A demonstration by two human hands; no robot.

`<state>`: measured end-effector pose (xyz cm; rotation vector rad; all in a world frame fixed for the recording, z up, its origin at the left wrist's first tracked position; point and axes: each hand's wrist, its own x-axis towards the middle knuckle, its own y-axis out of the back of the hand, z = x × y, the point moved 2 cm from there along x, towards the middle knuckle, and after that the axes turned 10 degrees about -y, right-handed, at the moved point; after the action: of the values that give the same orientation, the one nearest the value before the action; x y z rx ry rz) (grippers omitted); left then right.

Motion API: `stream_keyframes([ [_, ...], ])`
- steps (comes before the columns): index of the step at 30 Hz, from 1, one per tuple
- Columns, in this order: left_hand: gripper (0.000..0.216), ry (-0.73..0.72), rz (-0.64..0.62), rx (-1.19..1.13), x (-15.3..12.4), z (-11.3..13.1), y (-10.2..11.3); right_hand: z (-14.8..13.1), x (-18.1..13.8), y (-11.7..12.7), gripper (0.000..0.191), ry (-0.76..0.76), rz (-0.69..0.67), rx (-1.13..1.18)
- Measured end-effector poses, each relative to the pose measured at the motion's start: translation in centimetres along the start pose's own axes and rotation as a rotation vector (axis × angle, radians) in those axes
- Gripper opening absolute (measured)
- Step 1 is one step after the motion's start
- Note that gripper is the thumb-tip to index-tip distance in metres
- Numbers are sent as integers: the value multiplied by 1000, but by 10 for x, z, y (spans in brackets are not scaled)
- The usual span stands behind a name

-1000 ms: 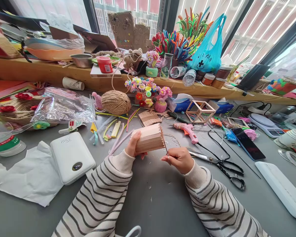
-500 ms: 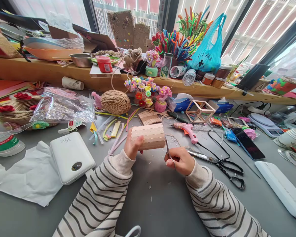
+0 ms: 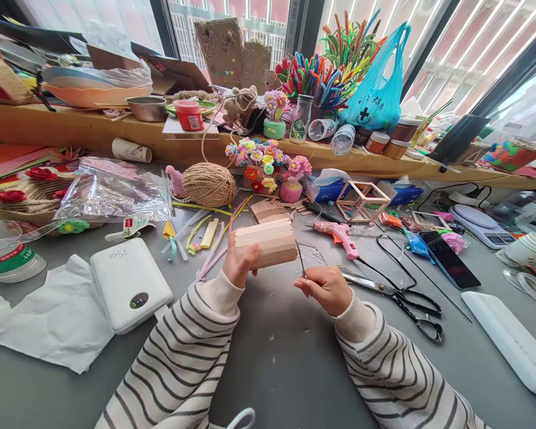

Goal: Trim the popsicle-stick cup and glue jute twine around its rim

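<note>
My left hand [image 3: 241,262] is closed around a hollow craft-stick cylinder [image 3: 268,244], thumb on the near side and most fingers hidden behind it. Pale flat wooden sticks lie side by side along its wall. Its right end faces my right hand [image 3: 326,288], which is closed on a slim dark metal tool [image 3: 301,259]. That tool's narrow tip points up beside the cylinder's rim; whether it touches the rim I cannot tell. My fingers cover its lower part, so its exact kind is unclear.
Behind the cylinder are a stack of craft sticks [image 3: 270,212], a twine ball [image 3: 209,185] and a pink glue gun [image 3: 339,236]. Large black-handled scissors [image 3: 397,292] lie to the right, near a phone [image 3: 449,259]. A white power bank [image 3: 129,286] is on the left.
The cylinder has shifted slightly left and up, its right end tilting a little. The metal tool has moved slightly left with my right hand, its tip now higher.
</note>
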<state>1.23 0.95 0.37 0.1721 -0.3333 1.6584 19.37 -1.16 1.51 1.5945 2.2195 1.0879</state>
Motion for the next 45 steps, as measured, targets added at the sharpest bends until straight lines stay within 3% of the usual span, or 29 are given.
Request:
stream_keyframes([
  [5,56,-33,24,-7,-1,3,-1,-1,0,-1,58,9,17,49],
  [14,51,-130,47,77,-4,10,2,2,-3,2,68,-55,-138,-47],
  [22,54,-71,86,39,-2,7,2,4,-6,8,57,-17,-8,-199],
  [32,58,159,-51,-48,0,9,-5,3,-4,7,56,124,-43,-194],
  [45,59,183,-103,-98,2,10,-5,2,-3,3,56,74,28,-119],
])
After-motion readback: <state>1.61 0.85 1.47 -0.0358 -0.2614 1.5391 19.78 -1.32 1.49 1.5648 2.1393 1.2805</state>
